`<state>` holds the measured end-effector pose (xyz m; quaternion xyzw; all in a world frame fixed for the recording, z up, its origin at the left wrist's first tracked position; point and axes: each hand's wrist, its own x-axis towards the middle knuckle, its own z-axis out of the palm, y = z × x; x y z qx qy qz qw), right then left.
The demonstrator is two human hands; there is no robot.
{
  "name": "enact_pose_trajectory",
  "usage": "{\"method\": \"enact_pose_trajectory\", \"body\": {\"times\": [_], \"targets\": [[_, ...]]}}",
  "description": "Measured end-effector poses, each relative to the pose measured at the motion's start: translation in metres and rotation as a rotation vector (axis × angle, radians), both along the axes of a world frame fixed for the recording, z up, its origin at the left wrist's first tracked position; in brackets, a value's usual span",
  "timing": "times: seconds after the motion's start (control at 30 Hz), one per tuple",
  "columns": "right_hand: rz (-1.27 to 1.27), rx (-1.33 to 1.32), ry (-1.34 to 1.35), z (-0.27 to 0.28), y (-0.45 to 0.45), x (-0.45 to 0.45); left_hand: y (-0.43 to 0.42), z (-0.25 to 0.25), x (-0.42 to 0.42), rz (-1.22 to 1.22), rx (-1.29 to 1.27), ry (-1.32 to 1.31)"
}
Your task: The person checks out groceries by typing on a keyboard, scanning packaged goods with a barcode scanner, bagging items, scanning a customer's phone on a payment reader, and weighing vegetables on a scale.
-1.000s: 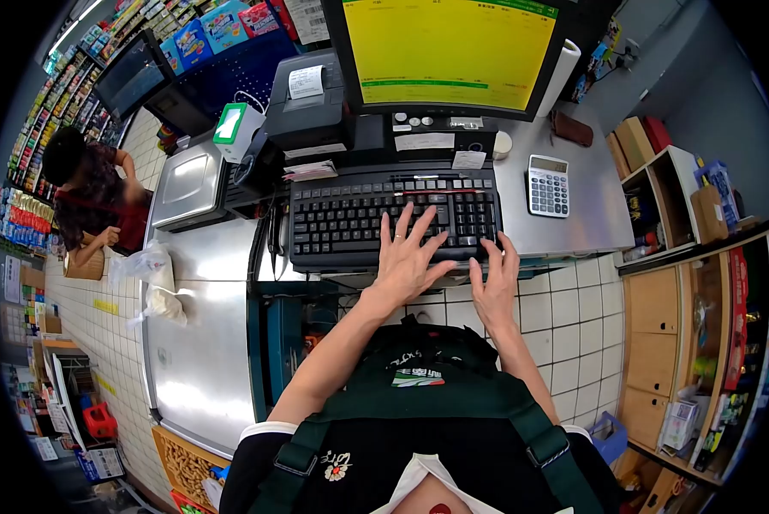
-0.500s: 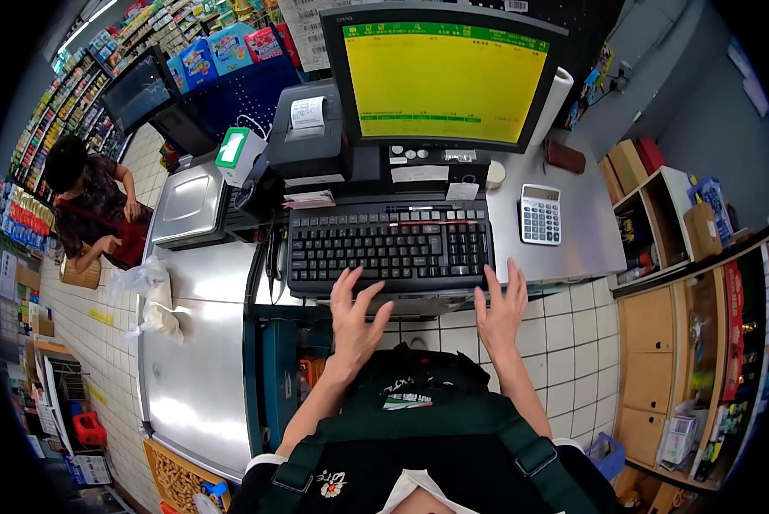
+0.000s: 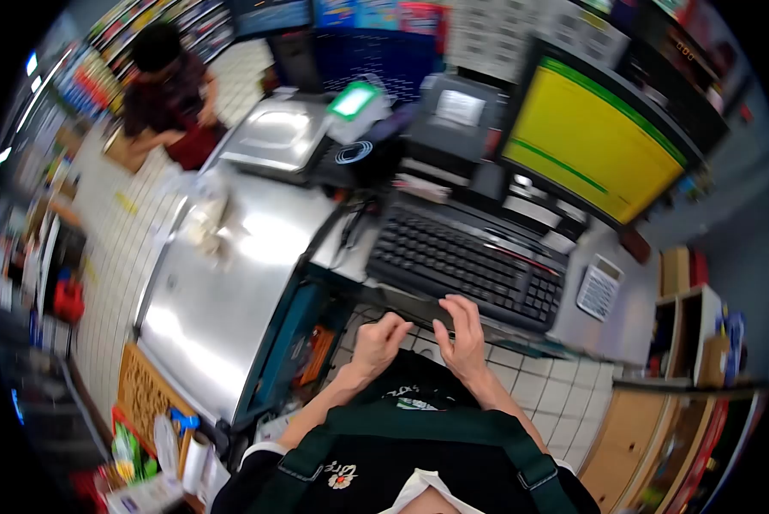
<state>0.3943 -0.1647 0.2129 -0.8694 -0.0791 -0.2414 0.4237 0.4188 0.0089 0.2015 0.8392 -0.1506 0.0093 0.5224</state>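
My left hand point(image 3: 378, 344) is in front of the keyboard's lower edge, its fingers curled in and nothing visible in them. Close by on its right, my right hand point(image 3: 462, 341) is held with thumb and fingers apart, holding nothing. Both are in the air over my dark apron point(image 3: 419, 390), apart from the black keyboard point(image 3: 466, 257). A red pen-like stick point(image 3: 521, 257) lies along the keyboard's top. Behind it stands a monitor point(image 3: 594, 141) with a yellow and green screen. A white calculator point(image 3: 600, 287) lies to the keyboard's right.
On the left runs a metal counter point(image 3: 217, 330) with a whitish plastic bag point(image 3: 209, 224) and a scale point(image 3: 279, 133). Across it stands a person point(image 3: 166, 103) in dark clothes. A receipt printer point(image 3: 453, 120) is behind the keyboard. Wooden cabinets point(image 3: 628, 437) line the right.
Both hands have come back from the keyboard and closer together; the left fingers have curled in. My view has swung left and tilted, so the counter shows larger and the picture is blurred.
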Motion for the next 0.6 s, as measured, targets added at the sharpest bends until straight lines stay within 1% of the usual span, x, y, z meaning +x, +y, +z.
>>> {"method": "enact_pose_trajectory", "body": {"times": [0.03, 0.1, 0.17, 0.23, 0.27, 0.37, 0.43, 0.5, 0.57, 0.6], "targets": [[0.103, 0.006, 0.015, 0.002, 0.017, 0.005, 0.01, -0.001, 0.001, -0.001, 0.007, -0.03], [0.275, 0.031, 0.03, 0.001, 0.053, 0.021, 0.035, -0.004, 0.004, 0.021, 0.118, -0.048], [0.406, 0.034, 0.038, 0.01, 0.087, 0.04, 0.061, -0.016, 0.01, 0.089, 0.183, -0.072], [0.461, 0.178, 0.201, 0.022, 0.122, 0.061, 0.085, -0.019, 0.02, 0.181, 0.047, -0.205], [0.444, 0.155, 0.167, 0.008, 0.136, 0.076, 0.102, -0.024, 0.025, 0.232, 0.15, -0.168], [0.224, 0.273, 0.281, -0.024, 0.17, 0.119, 0.153, -0.026, 0.049, 0.375, 0.231, -0.154], [0.029, 0.355, 0.4, -0.048, 0.181, 0.146, 0.192, -0.028, 0.07, 0.496, 0.249, -0.075], [-0.144, 0.41, 0.507, -0.082, 0.179, 0.173, 0.234, -0.031, 0.093, 0.619, 0.135, 0.001], [-0.166, 0.742, 0.551, -0.086, 0.185, 0.195, 0.274, -0.027, 0.121, 0.726, 0.133, -0.008], [-0.229, 0.693, 0.579, -0.095, 0.183, 0.207, 0.293, -0.022, 0.139, 0.751, 0.09, -0.061]]}}
